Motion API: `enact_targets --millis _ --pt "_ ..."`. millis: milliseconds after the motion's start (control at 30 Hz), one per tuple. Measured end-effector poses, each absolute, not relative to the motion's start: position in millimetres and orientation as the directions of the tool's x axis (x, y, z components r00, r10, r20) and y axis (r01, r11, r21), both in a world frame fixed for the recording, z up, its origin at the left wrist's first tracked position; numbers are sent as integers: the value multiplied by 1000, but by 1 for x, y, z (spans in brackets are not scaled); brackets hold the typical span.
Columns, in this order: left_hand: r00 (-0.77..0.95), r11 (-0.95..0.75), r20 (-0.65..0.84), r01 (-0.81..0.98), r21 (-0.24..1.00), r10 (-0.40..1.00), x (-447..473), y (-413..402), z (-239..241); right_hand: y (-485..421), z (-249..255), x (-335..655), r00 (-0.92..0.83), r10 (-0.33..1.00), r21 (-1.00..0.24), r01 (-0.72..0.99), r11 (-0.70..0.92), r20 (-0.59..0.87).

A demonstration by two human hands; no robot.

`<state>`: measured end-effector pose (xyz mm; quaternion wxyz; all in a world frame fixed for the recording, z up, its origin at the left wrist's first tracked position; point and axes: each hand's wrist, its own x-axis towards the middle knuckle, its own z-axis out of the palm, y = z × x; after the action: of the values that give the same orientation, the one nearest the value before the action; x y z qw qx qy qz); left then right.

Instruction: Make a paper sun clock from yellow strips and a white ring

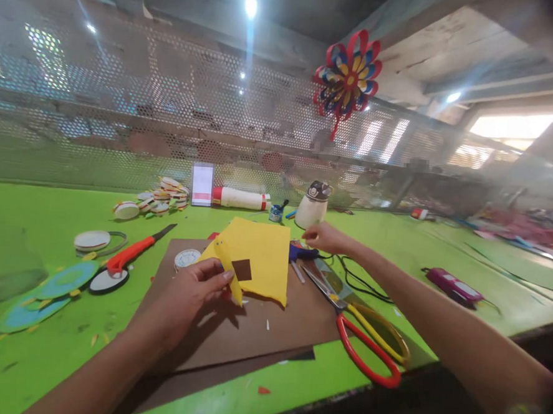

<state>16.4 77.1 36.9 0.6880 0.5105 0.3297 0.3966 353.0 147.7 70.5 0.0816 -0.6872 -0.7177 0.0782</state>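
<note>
Between the thumb and fingers of my left hand (196,289) is a narrow yellow strip (224,260), raised at a slant, with small dots near its top end. Behind it lies a yellow sheet (267,250) with a small brown square (242,270) in front. The sheet rests on a brown board (268,338). My right hand (324,237) reaches past the sheet's right side, fingertips pinched; what they hold, if anything, is too small to name. Just below it is a blue glue gun (304,254), partly hidden. Large scissors (340,301) with red and yellow handles lie at the board's right edge.
Orange-handled scissors (136,248), blue-green discs (66,281) and white round pieces (164,197) lie left. A white-and-black jar (311,206), a small blue bottle (277,213) and a white-and-red roll (242,198) are behind. A purple device (454,288) lies right.
</note>
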Motion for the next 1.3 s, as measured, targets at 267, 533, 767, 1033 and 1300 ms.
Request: enact_targets --millis 267,533,767,1033,1300 --pt "456 192 -97 -167 967 884 20 79 32 136 40 346 -205 979 -4 979 205 -5" --pt "484 198 -94 -168 966 870 19 83 23 135 59 356 -219 962 -11 975 223 160" --pt "447 208 -113 -169 963 887 22 82 24 131 76 395 -140 979 -306 935 180 147" --pt "424 187 -107 -151 971 899 22 82 20 135 55 398 25 999 -786 618 22 47" --pt "392 185 -94 -200 962 915 28 72 16 99 58 394 181 981 -962 274 20 72"
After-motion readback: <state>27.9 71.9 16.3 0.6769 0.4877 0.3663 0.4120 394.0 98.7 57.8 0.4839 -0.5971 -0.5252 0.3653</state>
